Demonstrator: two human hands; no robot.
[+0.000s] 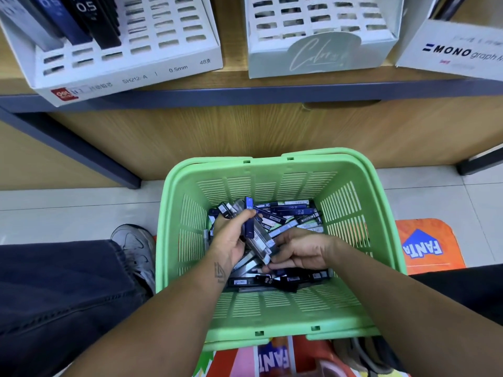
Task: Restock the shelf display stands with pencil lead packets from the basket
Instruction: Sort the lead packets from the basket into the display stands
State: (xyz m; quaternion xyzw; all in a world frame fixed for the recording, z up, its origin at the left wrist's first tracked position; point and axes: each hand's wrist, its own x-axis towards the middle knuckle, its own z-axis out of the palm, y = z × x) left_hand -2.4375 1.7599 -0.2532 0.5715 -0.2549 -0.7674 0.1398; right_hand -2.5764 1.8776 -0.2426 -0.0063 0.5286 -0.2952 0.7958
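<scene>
A green plastic basket [353, 208] stands on the floor below the shelf, holding several loose pencil lead packets [288, 210]. Both hands are inside it. My left hand [230, 240] grips a bunch of packets [258, 238], clear and dark blue, fanned upward. My right hand [302, 250] lies palm down on the pile and pinches the lower end of that bunch. On the shelf above, a white slotted display stand [152, 50] at the left holds a few dark packets [81, 20] in its back rows. A second white stand [318, 36] sits to its right.
A white MONO graph box [451, 47] stands at the shelf's right end. The shelf's dark front edge [245, 95] runs across above the basket. My leg and grey shoe [136, 248] are left of the basket. Orange Fanta mats [427, 246] lie under and beside it.
</scene>
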